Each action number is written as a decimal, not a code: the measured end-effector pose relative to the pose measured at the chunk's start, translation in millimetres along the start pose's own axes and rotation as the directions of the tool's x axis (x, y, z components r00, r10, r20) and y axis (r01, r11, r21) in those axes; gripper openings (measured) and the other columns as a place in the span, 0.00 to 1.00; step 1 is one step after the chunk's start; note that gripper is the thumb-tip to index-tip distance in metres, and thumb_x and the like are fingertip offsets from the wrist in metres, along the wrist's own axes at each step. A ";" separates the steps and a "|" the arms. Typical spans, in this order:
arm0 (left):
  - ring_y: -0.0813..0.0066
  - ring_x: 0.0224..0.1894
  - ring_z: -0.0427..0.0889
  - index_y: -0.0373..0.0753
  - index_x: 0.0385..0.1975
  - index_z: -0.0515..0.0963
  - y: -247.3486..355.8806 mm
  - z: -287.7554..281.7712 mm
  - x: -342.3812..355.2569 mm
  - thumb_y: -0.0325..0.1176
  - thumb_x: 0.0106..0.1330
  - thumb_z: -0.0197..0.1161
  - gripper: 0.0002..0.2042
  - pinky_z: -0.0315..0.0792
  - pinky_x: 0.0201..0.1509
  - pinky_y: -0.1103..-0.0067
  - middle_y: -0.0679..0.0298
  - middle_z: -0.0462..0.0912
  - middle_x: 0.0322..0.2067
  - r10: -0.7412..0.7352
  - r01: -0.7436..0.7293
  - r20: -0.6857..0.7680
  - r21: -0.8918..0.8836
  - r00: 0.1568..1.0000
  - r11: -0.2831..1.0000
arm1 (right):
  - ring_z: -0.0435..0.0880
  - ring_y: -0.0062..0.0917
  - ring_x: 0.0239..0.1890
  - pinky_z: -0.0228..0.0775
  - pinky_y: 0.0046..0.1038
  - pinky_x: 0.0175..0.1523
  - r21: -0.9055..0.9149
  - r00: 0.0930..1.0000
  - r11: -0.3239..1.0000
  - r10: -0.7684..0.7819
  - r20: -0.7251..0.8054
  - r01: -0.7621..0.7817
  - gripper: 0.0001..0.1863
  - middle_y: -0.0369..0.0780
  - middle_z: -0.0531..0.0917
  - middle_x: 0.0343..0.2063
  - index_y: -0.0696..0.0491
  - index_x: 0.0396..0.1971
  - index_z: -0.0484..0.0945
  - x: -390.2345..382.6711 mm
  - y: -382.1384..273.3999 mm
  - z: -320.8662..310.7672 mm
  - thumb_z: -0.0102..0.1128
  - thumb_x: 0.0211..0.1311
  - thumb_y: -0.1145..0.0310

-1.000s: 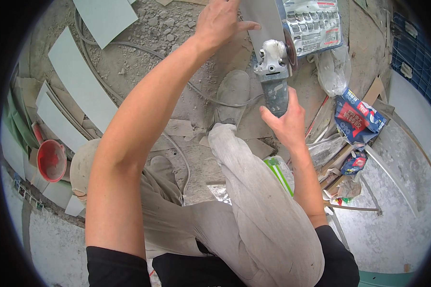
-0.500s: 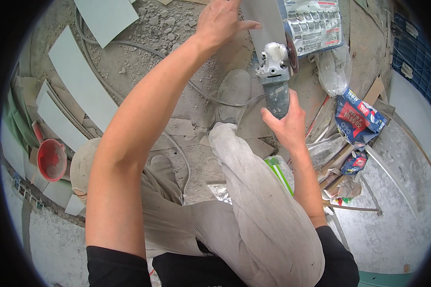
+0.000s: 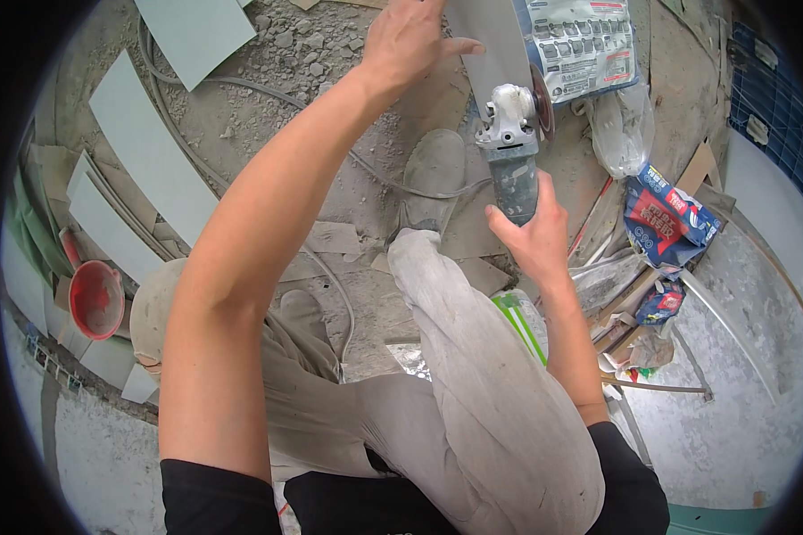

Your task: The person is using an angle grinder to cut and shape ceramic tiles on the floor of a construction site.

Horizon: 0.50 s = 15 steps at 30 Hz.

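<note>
My right hand is wrapped round the dusty grey body of an angle grinder. The grinder's dark disc stands on edge along the right side of a long grey tile; whether it bites into the edge I cannot tell. My left hand grips the tile's left side, its thumb lying on the top face and the other fingers partly out of view at the upper edge. The tile's far end is cut off by the picture.
A white printed bag lies right of the tile. A grey cable crosses the rubble-strewn floor near my shoe. White tile pieces and a red dipper are on the left; a blue-red bag and scraps lie right.
The grinder and my right hand have shifted very slightly toward me. My left hand stays on the tile.
</note>
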<state>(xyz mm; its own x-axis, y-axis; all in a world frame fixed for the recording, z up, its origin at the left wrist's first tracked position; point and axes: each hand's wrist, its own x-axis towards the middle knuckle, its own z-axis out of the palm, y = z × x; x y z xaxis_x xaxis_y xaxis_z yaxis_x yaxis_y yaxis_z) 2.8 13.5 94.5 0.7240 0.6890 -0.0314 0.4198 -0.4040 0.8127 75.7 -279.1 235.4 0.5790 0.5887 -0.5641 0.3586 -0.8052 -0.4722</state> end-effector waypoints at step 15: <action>0.30 0.89 0.62 0.49 0.96 0.48 -9.8 6.6 -0.2 0.40 0.56 0.94 0.70 0.70 0.88 0.54 0.31 0.53 0.89 0.030 -0.030 -0.023 0.002 0.999 1.000 | 0.95 0.32 0.43 0.86 0.37 0.56 -0.018 1.000 1.000 -0.009 -0.005 0.008 0.36 0.44 0.94 0.42 0.58 0.66 0.78 -3.4 4.5 -0.2 0.86 0.62 0.62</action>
<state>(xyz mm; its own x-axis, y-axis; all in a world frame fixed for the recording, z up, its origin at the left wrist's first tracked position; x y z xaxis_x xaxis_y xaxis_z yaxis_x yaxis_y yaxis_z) 2.1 13.3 82.6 0.7233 0.6905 0.0063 0.3992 -0.4255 0.8122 75.5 -284.7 235.3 0.5792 0.5952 -0.5570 0.3763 -0.8014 -0.4650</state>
